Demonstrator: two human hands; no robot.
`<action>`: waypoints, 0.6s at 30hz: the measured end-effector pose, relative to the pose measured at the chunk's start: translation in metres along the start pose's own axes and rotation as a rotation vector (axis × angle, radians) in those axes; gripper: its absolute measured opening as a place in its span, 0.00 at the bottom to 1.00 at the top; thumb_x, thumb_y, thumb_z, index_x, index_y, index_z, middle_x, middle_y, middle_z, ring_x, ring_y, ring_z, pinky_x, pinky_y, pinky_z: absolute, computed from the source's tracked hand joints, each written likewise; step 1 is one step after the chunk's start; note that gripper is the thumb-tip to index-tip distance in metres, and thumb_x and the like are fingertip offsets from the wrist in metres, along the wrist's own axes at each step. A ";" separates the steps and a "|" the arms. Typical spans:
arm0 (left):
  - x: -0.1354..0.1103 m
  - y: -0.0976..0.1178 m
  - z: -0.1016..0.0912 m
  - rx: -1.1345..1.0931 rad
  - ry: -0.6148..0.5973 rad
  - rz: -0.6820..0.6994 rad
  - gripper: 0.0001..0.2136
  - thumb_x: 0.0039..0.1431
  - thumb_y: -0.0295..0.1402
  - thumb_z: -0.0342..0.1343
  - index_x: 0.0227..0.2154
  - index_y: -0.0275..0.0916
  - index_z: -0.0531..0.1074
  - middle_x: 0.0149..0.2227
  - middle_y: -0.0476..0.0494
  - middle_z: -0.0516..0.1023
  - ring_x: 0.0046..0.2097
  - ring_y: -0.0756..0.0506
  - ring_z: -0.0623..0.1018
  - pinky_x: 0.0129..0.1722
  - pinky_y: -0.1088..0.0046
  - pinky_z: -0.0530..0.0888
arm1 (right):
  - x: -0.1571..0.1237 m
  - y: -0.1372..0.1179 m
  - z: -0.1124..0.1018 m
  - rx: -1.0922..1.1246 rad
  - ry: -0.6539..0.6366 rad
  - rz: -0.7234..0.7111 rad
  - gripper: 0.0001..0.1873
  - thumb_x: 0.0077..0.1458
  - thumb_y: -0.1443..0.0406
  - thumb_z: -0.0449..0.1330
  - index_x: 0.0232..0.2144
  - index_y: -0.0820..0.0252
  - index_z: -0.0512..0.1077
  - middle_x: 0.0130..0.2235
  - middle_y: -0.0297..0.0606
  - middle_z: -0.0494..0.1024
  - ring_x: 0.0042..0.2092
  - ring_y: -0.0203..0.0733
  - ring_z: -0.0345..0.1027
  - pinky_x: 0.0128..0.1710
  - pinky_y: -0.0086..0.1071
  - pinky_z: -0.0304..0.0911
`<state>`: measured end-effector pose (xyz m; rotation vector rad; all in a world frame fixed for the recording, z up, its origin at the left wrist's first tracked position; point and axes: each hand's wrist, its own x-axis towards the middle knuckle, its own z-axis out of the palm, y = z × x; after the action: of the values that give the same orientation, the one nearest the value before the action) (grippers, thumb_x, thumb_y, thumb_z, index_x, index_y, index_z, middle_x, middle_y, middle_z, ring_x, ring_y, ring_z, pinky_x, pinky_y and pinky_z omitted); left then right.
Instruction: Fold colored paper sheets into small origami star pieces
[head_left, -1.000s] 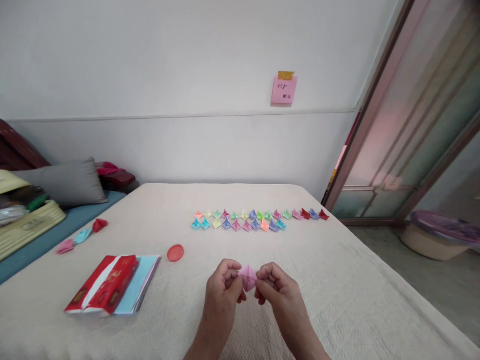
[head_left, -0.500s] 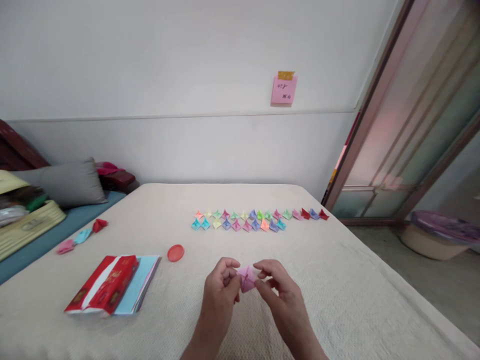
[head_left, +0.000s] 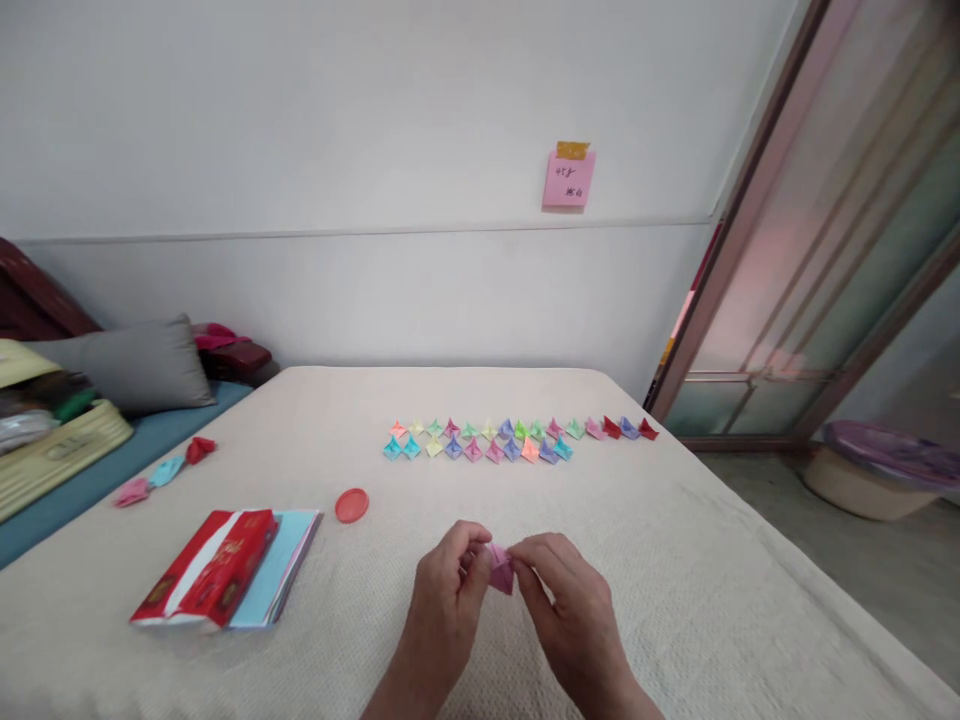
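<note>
A small pink folded paper piece (head_left: 500, 569) sits between both hands, low over the cream cloth-covered table (head_left: 697, 590). My left hand (head_left: 448, 590) pinches its left side with curled fingers. My right hand (head_left: 574, 605) pinches its right side, thumb and forefinger pressed on the paper. Most of the piece is hidden by my fingers. Farther back, two rows of several small folded paper shapes (head_left: 510, 440) in many colours lie on the cloth.
A red packet on light blue paper sheets (head_left: 225, 570) lies at the left, with a round red lid (head_left: 351, 506) beside it. Three loose folded pieces (head_left: 161, 470) lie near the left edge. A grey cushion (head_left: 139, 365), a yellow basket (head_left: 56, 450) and a sliding door (head_left: 825, 230) surround the table.
Both hands have sunk slightly toward the cloth and closed in tighter on the pink piece, which now shows less between the fingers. Nothing else has moved.
</note>
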<state>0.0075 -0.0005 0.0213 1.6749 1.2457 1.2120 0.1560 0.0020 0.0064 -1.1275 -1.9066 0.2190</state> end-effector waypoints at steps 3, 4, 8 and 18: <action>-0.001 0.004 -0.001 0.034 0.026 0.077 0.05 0.60 0.31 0.50 0.32 0.40 0.70 0.30 0.48 0.74 0.32 0.47 0.74 0.32 0.74 0.68 | -0.001 0.001 0.000 -0.052 0.021 -0.010 0.10 0.58 0.71 0.52 0.28 0.58 0.69 0.27 0.38 0.73 0.32 0.41 0.64 0.32 0.33 0.58; -0.002 0.004 -0.001 0.051 0.040 0.105 0.04 0.59 0.30 0.52 0.32 0.40 0.71 0.32 0.46 0.74 0.35 0.46 0.74 0.33 0.74 0.69 | -0.001 0.001 0.000 -0.065 0.020 -0.012 0.10 0.58 0.71 0.51 0.28 0.59 0.69 0.27 0.38 0.72 0.32 0.41 0.64 0.32 0.33 0.58; -0.004 0.002 0.002 0.127 0.061 0.195 0.04 0.58 0.27 0.53 0.31 0.40 0.72 0.36 0.43 0.74 0.41 0.44 0.74 0.40 0.70 0.70 | -0.003 0.001 0.003 -0.083 0.028 -0.034 0.11 0.58 0.72 0.50 0.28 0.58 0.70 0.27 0.37 0.72 0.31 0.40 0.64 0.31 0.32 0.57; -0.003 -0.004 0.009 -0.020 0.099 0.111 0.08 0.56 0.24 0.52 0.24 0.38 0.72 0.34 0.45 0.71 0.41 0.45 0.75 0.34 0.74 0.71 | -0.003 -0.003 0.005 0.100 0.088 0.005 0.11 0.59 0.72 0.51 0.26 0.58 0.68 0.26 0.34 0.71 0.28 0.35 0.64 0.29 0.28 0.57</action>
<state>0.0146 -0.0018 0.0138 1.7062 1.2083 1.3850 0.1508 -0.0011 0.0032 -1.0579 -1.7958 0.2604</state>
